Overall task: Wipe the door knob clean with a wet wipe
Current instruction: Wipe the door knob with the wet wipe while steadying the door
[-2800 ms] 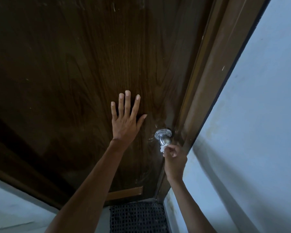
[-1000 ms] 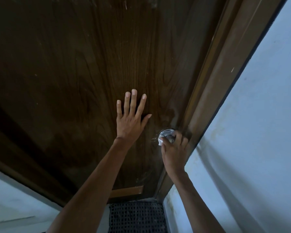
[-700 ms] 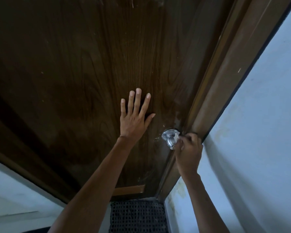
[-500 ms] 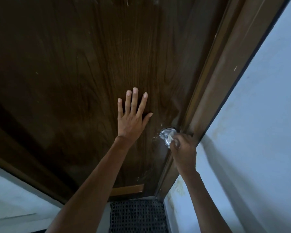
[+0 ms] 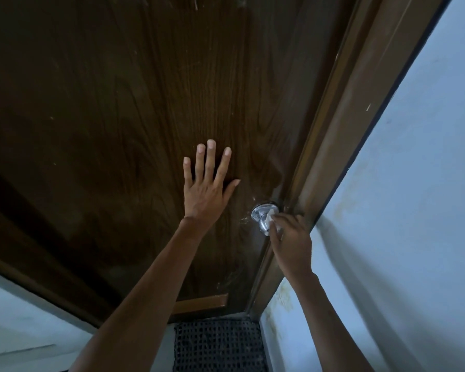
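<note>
A shiny metal door knob [image 5: 261,214] sticks out of a dark brown wooden door [image 5: 118,130] near its right edge. My right hand [image 5: 291,241] grips a crumpled white wet wipe [image 5: 272,214] and presses it against the knob's right side; the hand hides most of the knob's head. My left hand [image 5: 208,187] lies flat on the door to the left of the knob, fingers spread, holding nothing.
A lighter brown door frame [image 5: 341,130] runs along the door's right edge. A pale blue wall [image 5: 414,210] stands to the right, another lower left. A dark mesh floor mat [image 5: 218,345] lies at the foot of the door.
My right hand has shifted around the knob with the wipe, from covering its front to its right side, so more of the knob's base shows. My left hand stays flat on the door.
</note>
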